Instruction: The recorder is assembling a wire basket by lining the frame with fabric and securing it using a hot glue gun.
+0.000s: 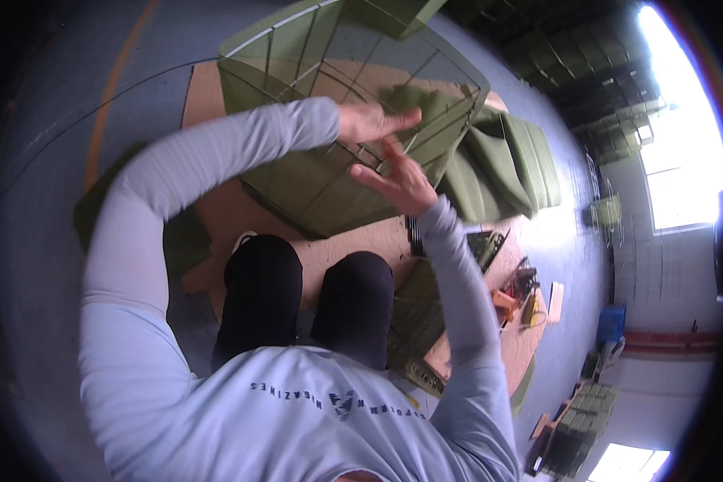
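Both of my hands are over a large green translucent mesh cover [313, 189] stretched on a thin frame, with dark and pale strips crossing it. My left hand [371, 123] reaches in from the left, its fingers stretched out and pointing right. Just below it is my right hand [406, 183], thumb and index finger spread apart. The fingertips of the two hands come close together; whether they touch I cannot tell. I see nothing held in either hand, though slight blur softens the fingers. Folded green padded fabric [498, 165] lies just right of the cover.
Flattened cardboard [369, 241] lies under the cover and by my knees. At my right stand a green crate [418, 313] and cardboard bearing an orange tool [504, 305]. A blue bin [611, 323] is farther right, and dark green stacks [562, 56] fill the back right.
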`<state>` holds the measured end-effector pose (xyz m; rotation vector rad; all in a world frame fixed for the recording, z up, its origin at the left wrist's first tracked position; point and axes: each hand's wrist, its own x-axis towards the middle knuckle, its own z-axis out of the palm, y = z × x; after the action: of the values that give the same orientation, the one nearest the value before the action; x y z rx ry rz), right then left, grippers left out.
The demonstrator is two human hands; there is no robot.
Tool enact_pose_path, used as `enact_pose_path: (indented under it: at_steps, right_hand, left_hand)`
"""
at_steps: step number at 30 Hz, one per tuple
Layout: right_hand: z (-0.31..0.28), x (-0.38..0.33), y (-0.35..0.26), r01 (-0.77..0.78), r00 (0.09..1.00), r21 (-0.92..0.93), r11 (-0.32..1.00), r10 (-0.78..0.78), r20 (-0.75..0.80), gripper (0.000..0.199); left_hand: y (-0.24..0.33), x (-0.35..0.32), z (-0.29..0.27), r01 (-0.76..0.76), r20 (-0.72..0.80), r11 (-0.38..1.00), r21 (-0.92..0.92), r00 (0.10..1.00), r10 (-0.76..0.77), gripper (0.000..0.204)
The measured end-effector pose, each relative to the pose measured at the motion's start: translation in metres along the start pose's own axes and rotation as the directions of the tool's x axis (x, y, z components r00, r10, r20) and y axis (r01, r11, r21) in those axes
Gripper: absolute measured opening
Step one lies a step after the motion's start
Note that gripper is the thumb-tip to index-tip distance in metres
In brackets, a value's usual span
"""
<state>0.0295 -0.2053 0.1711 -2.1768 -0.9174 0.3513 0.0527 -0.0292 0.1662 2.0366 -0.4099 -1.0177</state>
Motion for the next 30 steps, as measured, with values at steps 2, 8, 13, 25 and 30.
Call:
enact_pose_path:
  at_steps: [2, 8, 13, 25, 30]
  right_hand:
    - [0.008, -0.024, -0.012, 0.042, 0.734, -0.495, 0.868, -0.362, -0.574, 0.071]
    - [0.072, 0.009, -0.032, 0.046, 0.817, -0.665, 0.746, -0.411, -0.405, 0.051]
    - [0.045, 0.018, -0.031, -0.141, 0.984, -0.521, 0.842, 0.060, -0.169, 0.036]
    - [0.026, 0.033, -0.024, -0.199, 0.964, 0.011, 0.980, 0.198, -0.176, 0.068]
    - [0.082, 0.049, -0.049, 0.115, 0.763, -0.691, 0.714, -0.508, -0.399, 0.062]
  left_hand:
    - [0.006, -0.035, 0.007, -0.290, -0.780, 0.770, 0.568, 0.107, 0.616, 0.070]
    - [-0.061, -0.051, 0.059, 0.068, -0.471, 0.471, 0.879, 0.269, 0.840, 0.051]
    - [-0.039, -0.056, 0.040, -0.095, -0.483, 0.615, 0.783, 0.530, 0.697, 0.029]
    - [-0.027, -0.044, -0.044, -0.329, -0.625, 0.900, -0.286, 0.776, 0.085, 0.070]
    - [-0.083, -0.073, 0.016, -0.003, -0.575, 0.575, 0.818, -0.003, 0.818, 0.049]
